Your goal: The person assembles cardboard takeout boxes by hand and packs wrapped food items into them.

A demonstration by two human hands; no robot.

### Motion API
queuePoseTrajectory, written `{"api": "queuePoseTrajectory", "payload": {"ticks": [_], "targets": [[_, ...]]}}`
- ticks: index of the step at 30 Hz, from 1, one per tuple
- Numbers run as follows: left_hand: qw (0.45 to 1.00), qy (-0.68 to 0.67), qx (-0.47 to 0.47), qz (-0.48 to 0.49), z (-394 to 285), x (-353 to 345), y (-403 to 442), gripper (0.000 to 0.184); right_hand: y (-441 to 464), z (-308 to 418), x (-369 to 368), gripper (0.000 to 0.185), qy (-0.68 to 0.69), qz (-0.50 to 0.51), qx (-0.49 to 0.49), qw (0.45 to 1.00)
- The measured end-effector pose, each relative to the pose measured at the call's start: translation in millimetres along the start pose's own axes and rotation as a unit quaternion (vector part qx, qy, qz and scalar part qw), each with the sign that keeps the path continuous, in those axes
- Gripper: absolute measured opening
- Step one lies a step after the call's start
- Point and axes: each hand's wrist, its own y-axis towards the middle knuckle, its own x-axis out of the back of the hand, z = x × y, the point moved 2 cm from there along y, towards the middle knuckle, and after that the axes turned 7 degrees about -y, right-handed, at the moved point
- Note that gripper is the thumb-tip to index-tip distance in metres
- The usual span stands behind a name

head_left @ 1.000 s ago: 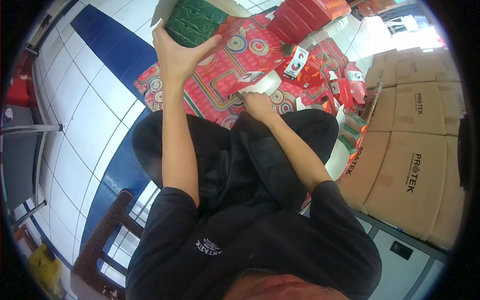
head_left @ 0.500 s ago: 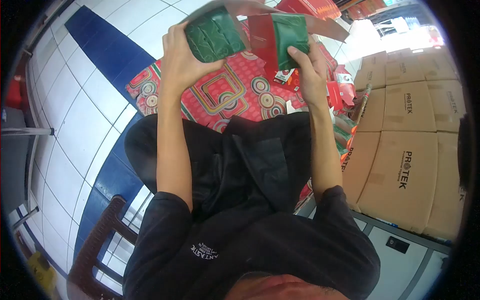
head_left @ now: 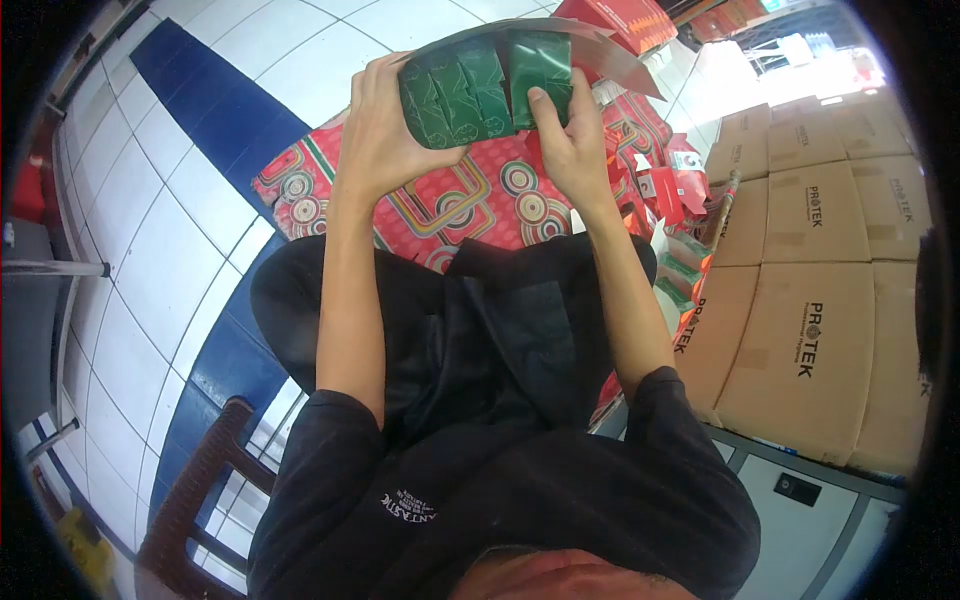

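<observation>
My left hand (head_left: 385,135) grips the left end of an opened cardboard box, its thumb stretched along the near side. Inside that box sits a row of dark green packs (head_left: 455,90) with pale leaf-like lines. My right hand (head_left: 572,150) holds another shiny green pack (head_left: 541,62) at the right end of the row, thumb on its face. A long curved cardboard flap (head_left: 630,70) extends behind the packs to the right. The fingers of both hands are partly hidden behind what they hold.
A red patterned cloth surface (head_left: 430,200) lies under my hands. Red cartons and papers (head_left: 665,190) are scattered at its right, with more green packs (head_left: 682,262) lower down. Brown boxes (head_left: 815,210) are stacked on the right. A brown chair (head_left: 185,510) stands lower left.
Both hands have moved closer together. The right hand brought its green pack left, against the row, and the red panel beside that pack no longer shows. The left hand shifted slightly right and down.
</observation>
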Motion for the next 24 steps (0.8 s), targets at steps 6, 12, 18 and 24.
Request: {"api": "queuePoseTrajectory", "payload": {"ticks": [6, 12, 18, 24], "targets": [[1.0, -0.014, 0.002, -0.013, -2.4, -0.8, 0.1, 0.103, -8.4, 3.1, -4.7, 0.021, -0.033, -0.062, -0.023, 0.997], [0.999, -0.02, -0.017, -0.021, -4.9, -0.1, 1.0, 0.101, -11.2, 16.4, -7.2, 0.03, -0.07, -0.081, -0.012, 0.994], [0.999, -0.017, -0.027, -0.009, -5.2, 0.5, 0.4, 0.102, -12.1, 4.4, -15.3, 0.038, -0.037, 0.019, -0.031, 0.999], [0.999, -0.024, -0.019, 0.024, -12.1, -6.7, 0.6, 0.101, -3.8, 9.7, -4.6, 0.042, -0.082, -0.042, -0.068, 0.993]]}}
